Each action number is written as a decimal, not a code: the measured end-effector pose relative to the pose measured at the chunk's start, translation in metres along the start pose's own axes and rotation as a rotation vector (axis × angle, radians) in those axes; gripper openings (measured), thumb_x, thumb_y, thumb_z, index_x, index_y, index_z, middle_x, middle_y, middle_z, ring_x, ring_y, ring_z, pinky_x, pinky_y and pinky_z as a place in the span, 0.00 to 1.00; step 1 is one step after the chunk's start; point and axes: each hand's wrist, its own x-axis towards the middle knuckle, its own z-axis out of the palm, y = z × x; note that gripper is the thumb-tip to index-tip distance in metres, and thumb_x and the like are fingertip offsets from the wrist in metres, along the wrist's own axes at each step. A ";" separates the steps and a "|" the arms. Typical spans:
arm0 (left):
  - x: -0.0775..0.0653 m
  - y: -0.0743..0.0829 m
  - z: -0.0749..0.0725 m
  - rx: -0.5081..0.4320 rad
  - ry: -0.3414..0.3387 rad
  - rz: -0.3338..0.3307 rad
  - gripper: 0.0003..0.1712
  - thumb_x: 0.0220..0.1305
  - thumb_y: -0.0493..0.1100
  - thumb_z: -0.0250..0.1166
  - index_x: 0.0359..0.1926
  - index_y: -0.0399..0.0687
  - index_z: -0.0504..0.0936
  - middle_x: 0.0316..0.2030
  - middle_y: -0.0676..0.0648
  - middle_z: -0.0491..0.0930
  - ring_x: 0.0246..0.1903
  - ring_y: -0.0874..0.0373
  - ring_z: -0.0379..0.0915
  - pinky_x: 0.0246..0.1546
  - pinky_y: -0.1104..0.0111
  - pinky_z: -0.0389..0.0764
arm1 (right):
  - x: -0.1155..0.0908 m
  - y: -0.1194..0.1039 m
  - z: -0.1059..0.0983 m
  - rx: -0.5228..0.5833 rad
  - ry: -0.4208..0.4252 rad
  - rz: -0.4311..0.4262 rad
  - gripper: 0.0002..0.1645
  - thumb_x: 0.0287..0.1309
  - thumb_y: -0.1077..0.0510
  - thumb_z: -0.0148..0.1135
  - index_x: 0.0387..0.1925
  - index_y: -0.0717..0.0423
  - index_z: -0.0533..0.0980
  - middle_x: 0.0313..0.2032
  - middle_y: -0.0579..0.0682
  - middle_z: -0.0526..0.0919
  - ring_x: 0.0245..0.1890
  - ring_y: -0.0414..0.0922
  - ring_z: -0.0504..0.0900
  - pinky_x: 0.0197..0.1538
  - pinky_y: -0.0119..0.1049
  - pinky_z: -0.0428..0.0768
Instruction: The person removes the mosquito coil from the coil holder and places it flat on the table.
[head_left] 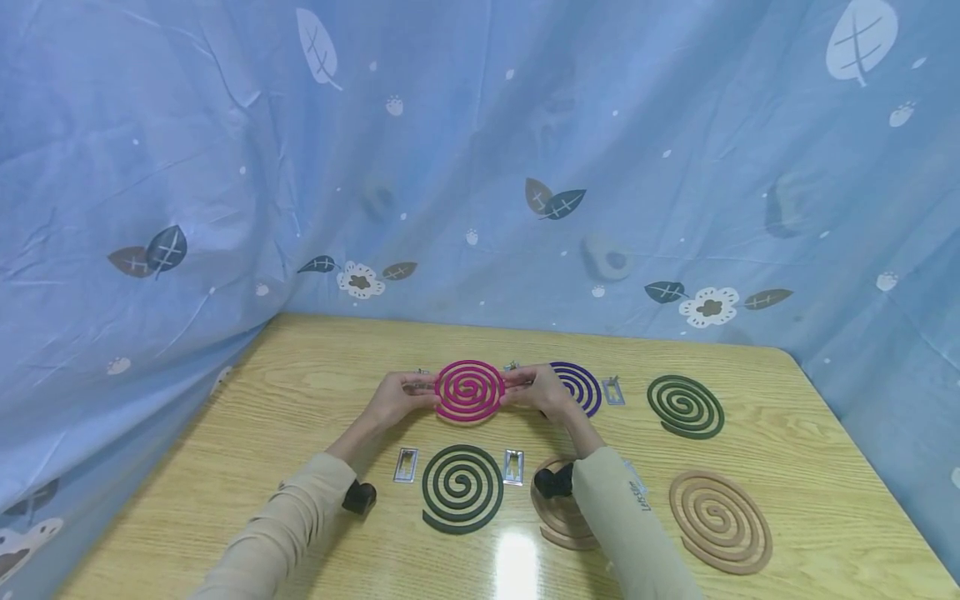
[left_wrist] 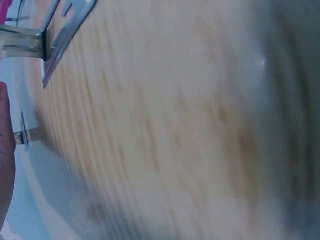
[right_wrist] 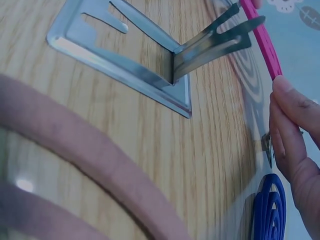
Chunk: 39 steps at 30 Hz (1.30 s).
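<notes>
A pink mosquito coil [head_left: 470, 390] is held up between both hands at the far middle of the table. My left hand [head_left: 397, 402] pinches its left edge, and my right hand [head_left: 546, 392] pinches the right edge between thumb and fingers. In the right wrist view the pink coil [right_wrist: 262, 40] appears edge-on, above the table, with the right hand [right_wrist: 300, 145] at its end. A tan rim shows just below the coil; what it belongs to is unclear. Upright prongs rise from a metal coil stand [right_wrist: 120, 50] nearby. Only part of the left hand [left_wrist: 6, 150] enters the left wrist view.
A dark green coil [head_left: 462, 489] lies between two flat metal stands [head_left: 406, 465]. A purple-blue coil [head_left: 581, 385] lies partly behind the right hand. Farther right are another green coil [head_left: 686, 406] and a tan coil [head_left: 720, 521]. The right sleeve covers part of another tan coil [head_left: 566, 533].
</notes>
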 end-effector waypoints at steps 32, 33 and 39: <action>0.013 -0.012 -0.009 0.111 -0.085 0.074 0.20 0.56 0.30 0.68 0.50 0.29 0.79 0.45 0.34 0.81 0.42 0.47 0.81 0.43 0.69 0.84 | 0.002 -0.007 0.011 -0.118 0.039 0.048 0.17 0.48 0.75 0.67 0.44 0.75 0.79 0.39 0.65 0.84 0.39 0.53 0.85 0.42 0.34 0.85; 0.013 -0.012 -0.009 0.114 -0.085 0.079 0.20 0.56 0.30 0.68 0.51 0.29 0.79 0.45 0.34 0.81 0.42 0.47 0.81 0.43 0.69 0.84 | 0.002 -0.007 0.011 -0.103 0.034 0.056 0.17 0.48 0.75 0.67 0.44 0.75 0.78 0.39 0.66 0.84 0.39 0.53 0.85 0.42 0.34 0.85; 0.015 -0.011 -0.011 0.146 -0.090 0.104 0.20 0.57 0.31 0.67 0.51 0.29 0.79 0.45 0.34 0.81 0.42 0.47 0.81 0.43 0.69 0.84 | 0.003 -0.008 0.011 0.015 0.017 0.100 0.17 0.51 0.77 0.63 0.45 0.77 0.77 0.41 0.68 0.83 0.39 0.51 0.85 0.44 0.36 0.85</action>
